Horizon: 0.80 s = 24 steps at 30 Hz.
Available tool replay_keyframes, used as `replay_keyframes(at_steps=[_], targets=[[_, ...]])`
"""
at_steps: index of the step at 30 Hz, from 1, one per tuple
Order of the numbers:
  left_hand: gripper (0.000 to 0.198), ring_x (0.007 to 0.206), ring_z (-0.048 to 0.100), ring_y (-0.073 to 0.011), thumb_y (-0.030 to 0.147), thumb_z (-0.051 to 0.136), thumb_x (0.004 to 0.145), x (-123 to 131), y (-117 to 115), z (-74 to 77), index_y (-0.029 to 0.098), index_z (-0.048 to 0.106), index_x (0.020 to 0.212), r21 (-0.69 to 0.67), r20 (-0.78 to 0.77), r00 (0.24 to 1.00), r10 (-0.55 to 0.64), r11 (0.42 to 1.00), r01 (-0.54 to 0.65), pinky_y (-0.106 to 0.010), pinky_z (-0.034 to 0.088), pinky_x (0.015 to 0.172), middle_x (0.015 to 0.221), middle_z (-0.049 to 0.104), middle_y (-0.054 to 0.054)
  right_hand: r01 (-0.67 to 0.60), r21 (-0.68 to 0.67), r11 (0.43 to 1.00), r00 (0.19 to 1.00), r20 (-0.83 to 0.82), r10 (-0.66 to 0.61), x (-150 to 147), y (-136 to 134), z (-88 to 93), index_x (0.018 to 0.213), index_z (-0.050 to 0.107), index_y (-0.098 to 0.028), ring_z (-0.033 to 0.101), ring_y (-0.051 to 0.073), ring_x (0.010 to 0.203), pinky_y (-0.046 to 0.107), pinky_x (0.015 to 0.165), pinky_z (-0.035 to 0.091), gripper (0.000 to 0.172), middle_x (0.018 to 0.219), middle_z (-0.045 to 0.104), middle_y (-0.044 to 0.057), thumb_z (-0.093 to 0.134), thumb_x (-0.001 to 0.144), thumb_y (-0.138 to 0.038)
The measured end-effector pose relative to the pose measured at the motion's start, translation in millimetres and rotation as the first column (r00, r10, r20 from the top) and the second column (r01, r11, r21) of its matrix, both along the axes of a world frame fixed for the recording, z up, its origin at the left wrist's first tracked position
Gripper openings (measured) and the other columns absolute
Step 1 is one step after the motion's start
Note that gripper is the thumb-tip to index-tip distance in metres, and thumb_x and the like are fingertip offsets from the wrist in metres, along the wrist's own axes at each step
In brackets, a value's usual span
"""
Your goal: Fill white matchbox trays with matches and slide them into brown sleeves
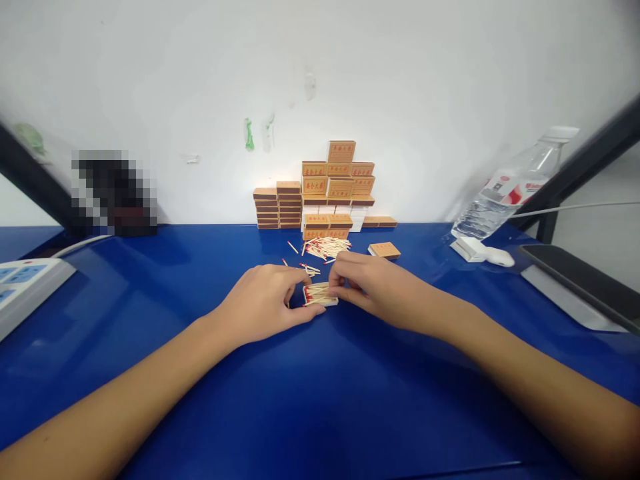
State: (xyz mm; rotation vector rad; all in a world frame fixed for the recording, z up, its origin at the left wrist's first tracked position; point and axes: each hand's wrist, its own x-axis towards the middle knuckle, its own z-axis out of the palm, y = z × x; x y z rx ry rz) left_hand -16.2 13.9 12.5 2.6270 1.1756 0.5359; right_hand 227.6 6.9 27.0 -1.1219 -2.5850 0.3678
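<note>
A small white matchbox tray (329, 302) lies on the blue table, filled with red-tipped matches (317, 292). Thumb and forefinger of my left hand (265, 300) grip the tray around its left end. At the tray's right end, the fingers of my right hand (365, 283) are pinched together on the ends of the matches; how many they hold is hidden. Just behind is a loose heap of matches (327, 247), with a few strays around it. A closed matchbox (385, 250) rests to the right of the heap.
Stacked matchboxes (314, 185) stand against the white wall, with a lower stack (289, 207) beside them. A water bottle (505, 193) leans at the right, near a white device (483, 252) and a dark phone-like slab (585, 273). A power strip (30, 287) sits at left.
</note>
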Motion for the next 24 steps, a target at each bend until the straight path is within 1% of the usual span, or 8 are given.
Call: replay_keyframes(at_steps=[3, 7, 9, 12, 15, 20, 24], targets=[[0.032, 0.057, 0.049, -0.0127, 0.054, 0.071, 0.089, 1, -1, 1.3, 0.022, 0.072, 0.093, -0.016, -0.001, 1.000, 0.006, 1.000, -0.006, -0.028, 0.027, 0.056, 0.065, 0.059, 0.004, 0.009, 0.022, 1.000, 1.000, 0.014, -0.009, -5, 1, -3.9, 0.094, 0.063, -0.018, 0.060, 0.017, 0.083, 0.030, 0.074, 0.044, 0.013, 0.101, 0.064, 0.006, 0.057, 0.105, -0.022], [0.031, 0.057, 0.048, -0.0127, 0.052, 0.072, 0.089, 1, -1, 1.4, 0.022, 0.069, 0.089, -0.018, -0.002, 1.000, 0.006, 1.000, -0.006, -0.028, 0.027, 0.056, 0.065, 0.058, 0.004, 0.041, 0.112, 0.993, 0.998, 0.038, -0.045, -9, 2, -8.9, 0.095, 0.064, -0.017, 0.058, 0.016, 0.079, 0.030, 0.072, 0.043, 0.012, 0.098, 0.062, 0.005, 0.056, 0.105, -0.020], [0.030, 0.057, 0.048, -0.0126, 0.051, 0.072, 0.089, 1, -1, 1.4, 0.022, 0.069, 0.088, -0.018, -0.005, 1.000, 0.004, 1.000, -0.004, -0.028, 0.027, 0.056, 0.064, 0.057, 0.004, 0.048, 0.134, 0.990, 0.998, 0.029, -0.052, -11, 2, -10.6, 0.097, 0.064, -0.018, 0.058, 0.016, 0.078, 0.030, 0.071, 0.043, 0.012, 0.098, 0.061, 0.004, 0.056, 0.105, -0.020], [0.030, 0.057, 0.047, -0.0126, 0.051, 0.073, 0.089, 2, -1, 2.0, 0.021, 0.069, 0.088, -0.022, -0.004, 1.000, 0.001, 1.000, -0.001, -0.028, 0.027, 0.056, 0.064, 0.056, 0.005, 0.034, 0.132, 0.991, 0.999, 0.021, -0.037, -12, 1, -12.2, 0.102, 0.065, -0.018, 0.060, 0.016, 0.081, 0.030, 0.073, 0.045, 0.012, 0.100, 0.062, 0.005, 0.054, 0.105, -0.018], [0.031, 0.056, 0.047, -0.0127, 0.051, 0.072, 0.089, 1, -1, 2.5, 0.021, 0.068, 0.087, -0.029, -0.001, 1.000, -0.002, 1.000, 0.002, -0.028, 0.027, 0.056, 0.063, 0.056, 0.005, 0.014, 0.116, 0.993, 0.999, 0.039, -0.019, -12, 0, -12.3, 0.103, 0.067, -0.017, 0.061, 0.017, 0.083, 0.031, 0.075, 0.046, 0.016, 0.102, 0.061, 0.006, 0.051, 0.106, -0.015], [0.031, 0.056, 0.047, -0.0127, 0.052, 0.072, 0.089, 1, 0, 1.6, 0.021, 0.068, 0.087, -0.015, 0.003, 1.000, -0.005, 1.000, 0.005, -0.028, 0.027, 0.056, 0.063, 0.056, 0.004, 0.046, 0.127, 0.991, 0.996, 0.064, -0.055, -12, -1, -9.6, 0.097, 0.066, -0.015, 0.059, 0.017, 0.079, 0.031, 0.072, 0.046, 0.017, 0.099, 0.061, 0.006, 0.054, 0.106, -0.022], [0.031, 0.057, 0.047, -0.0127, 0.051, 0.071, 0.090, 1, -1, 0.5, 0.021, 0.067, 0.086, -0.011, -0.004, 1.000, -0.009, 1.000, 0.009, -0.028, 0.026, 0.056, 0.064, 0.057, 0.004, 0.036, 0.173, 0.984, 0.998, 0.040, -0.044, -11, -2, -8.2, 0.099, 0.066, -0.015, 0.060, 0.018, 0.081, 0.033, 0.072, 0.046, 0.017, 0.100, 0.061, 0.007, 0.054, 0.106, -0.025]])
